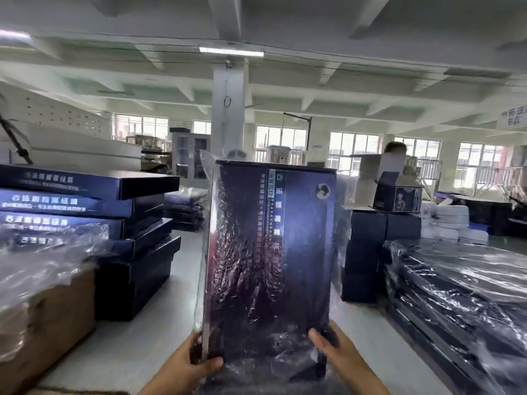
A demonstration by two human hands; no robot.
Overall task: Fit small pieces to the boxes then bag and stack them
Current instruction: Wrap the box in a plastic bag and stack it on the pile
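Both hands, left hand (190, 359) and right hand (332, 344), grip the lower corners of a dark box (271, 252) held upright above the surface (182, 280), half inside a clear bag (209, 166); slippery film could let it slide.

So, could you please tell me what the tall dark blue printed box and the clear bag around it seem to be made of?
The tall dark blue printed box looks like rigid cardboard with a smooth, slightly glossy print: straight edges, crisp corners. The clear bag looks like thin glossy plastic film: see-through, wrinkled, glinting with highlights.
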